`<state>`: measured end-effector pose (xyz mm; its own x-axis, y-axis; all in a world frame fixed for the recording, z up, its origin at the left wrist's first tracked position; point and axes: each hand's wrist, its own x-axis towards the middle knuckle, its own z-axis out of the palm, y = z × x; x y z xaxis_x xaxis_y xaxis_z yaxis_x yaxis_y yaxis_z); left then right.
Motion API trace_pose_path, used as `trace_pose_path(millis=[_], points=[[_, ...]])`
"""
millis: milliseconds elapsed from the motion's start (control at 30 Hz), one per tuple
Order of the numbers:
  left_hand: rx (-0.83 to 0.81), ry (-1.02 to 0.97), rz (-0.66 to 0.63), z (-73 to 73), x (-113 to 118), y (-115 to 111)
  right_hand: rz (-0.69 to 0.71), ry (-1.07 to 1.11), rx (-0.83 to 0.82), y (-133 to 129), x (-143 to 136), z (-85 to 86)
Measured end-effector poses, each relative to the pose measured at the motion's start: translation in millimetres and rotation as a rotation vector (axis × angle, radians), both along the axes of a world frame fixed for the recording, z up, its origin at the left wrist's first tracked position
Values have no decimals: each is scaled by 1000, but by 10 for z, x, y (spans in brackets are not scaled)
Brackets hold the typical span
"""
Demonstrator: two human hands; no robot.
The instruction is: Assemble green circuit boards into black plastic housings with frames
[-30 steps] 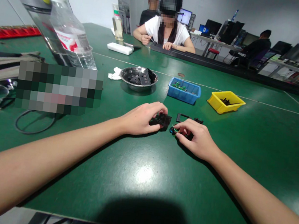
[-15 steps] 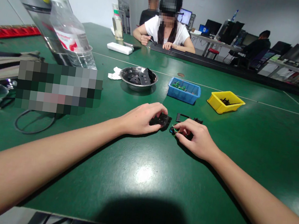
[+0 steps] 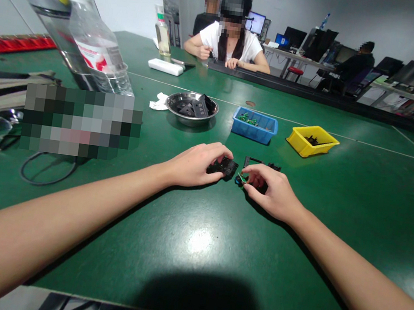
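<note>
My left hand (image 3: 206,164) is closed around a black plastic housing (image 3: 227,168), whose right end sticks out past the fingers. Just to its right, my right hand (image 3: 273,190) pinches a small green circuit board (image 3: 242,178) between thumb and fingertips. A small round part with a blue sheen (image 3: 238,181) shows below the board; whether it is attached, I cannot tell. Behind the right hand's fingers lie a black plastic frame (image 3: 248,161) and other black pieces (image 3: 274,167), partly hidden by the hand.
Beyond my hands stand a metal bowl (image 3: 190,120) of black parts, a blue tray (image 3: 253,131) with green boards and a yellow bin (image 3: 309,149) with black pieces. Bottles (image 3: 98,54) and a cable loop (image 3: 46,183) are at left. A person (image 3: 229,41) sits opposite.
The green board has tilted slightly in my right hand, so more of its face shows. My left hand stays nearly still on the black housing.
</note>
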<state>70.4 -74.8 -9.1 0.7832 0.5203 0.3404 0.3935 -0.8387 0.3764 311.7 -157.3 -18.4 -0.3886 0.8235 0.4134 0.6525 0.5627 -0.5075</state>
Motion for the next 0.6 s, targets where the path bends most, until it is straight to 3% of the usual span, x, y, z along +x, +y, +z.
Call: trace_pose_path(millis=[600], points=[[4, -27, -16, -7, 6, 3, 5, -28, 56, 10, 16, -16]])
